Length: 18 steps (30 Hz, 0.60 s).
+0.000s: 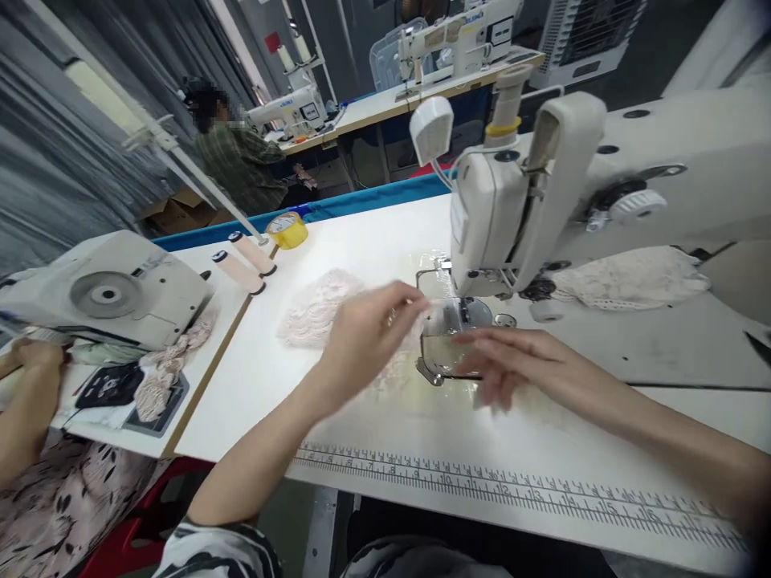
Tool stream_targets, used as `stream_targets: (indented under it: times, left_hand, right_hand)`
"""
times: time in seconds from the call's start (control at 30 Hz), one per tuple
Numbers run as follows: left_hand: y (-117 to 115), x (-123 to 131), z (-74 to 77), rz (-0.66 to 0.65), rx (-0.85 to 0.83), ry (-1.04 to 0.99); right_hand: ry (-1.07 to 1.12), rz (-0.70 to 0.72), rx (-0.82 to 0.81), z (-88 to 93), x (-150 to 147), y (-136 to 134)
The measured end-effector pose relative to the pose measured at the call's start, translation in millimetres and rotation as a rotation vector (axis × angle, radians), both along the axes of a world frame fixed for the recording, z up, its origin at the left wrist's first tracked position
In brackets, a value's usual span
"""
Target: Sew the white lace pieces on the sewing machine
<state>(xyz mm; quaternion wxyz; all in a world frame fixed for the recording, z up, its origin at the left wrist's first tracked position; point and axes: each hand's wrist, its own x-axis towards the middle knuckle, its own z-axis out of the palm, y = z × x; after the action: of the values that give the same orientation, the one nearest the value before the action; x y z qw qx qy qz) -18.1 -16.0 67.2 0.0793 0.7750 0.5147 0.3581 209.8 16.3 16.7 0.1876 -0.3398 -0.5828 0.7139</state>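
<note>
My left hand (370, 333) is closed, thumb and fingers pinching the edge of a pale pink lace fabric (316, 309), just left of the sewing machine's needle area. Most of the fabric lies bunched on the white table behind that hand. My right hand (518, 361), slightly blurred, hovers at the front of the metal needle plate (442, 317) with its fingers stretched out and nothing seen in them. Above both hands stands the sewing machine head (499, 217). Its needle and presser foot are partly hidden.
A printed ruler (446, 480) runs along the table's front edge. Yellow tape (287, 231) and thread cones (238, 271) stand at the back left. At left, a co-worker's hand (39, 353) is by another sewing machine (105, 289). Whitish cloth (632, 277) lies under the machine arm.
</note>
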Motion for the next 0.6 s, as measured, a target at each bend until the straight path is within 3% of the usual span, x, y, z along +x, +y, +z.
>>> stream_targets:
  times: [0.1, 0.17, 0.27, 0.33, 0.4, 0.47, 0.6]
  left_hand:
    - [-25, 31, -21.0, -0.216, 0.324, 0.408]
    - [-38, 45, -33.1, -0.317, 0.435, 0.518]
    - [-45, 51, -40.6, -0.469, 0.496, 0.431]
    - [-38, 46, -39.3, -0.468, 0.476, 0.277]
    - [-26, 39, -36.2, -0.35, 0.334, 0.166]
    - [-12, 31, -34.0, -0.252, 0.069, 0.152]
    - [5, 21, -34.6, -0.33, -0.442, 0.105]
  right_hand:
    - [0.073, -0.021, -0.085, 2.2, -2, -3]
    - [0.009, -0.062, -0.04, 2.8, -2, -4]
    - [-0.011, -0.059, 0.033, 2.1, 0, -2]
    - [0.041, -0.037, 0.054, 0.5, 2, -1]
    - [0.071, -0.005, 0.074, -1.1, 4, 0]
    - [0.072, 0.047, 0.108, -1.2, 5, -1]
    - [0.033, 0.115, 0.2, 3.4, 7, -5]
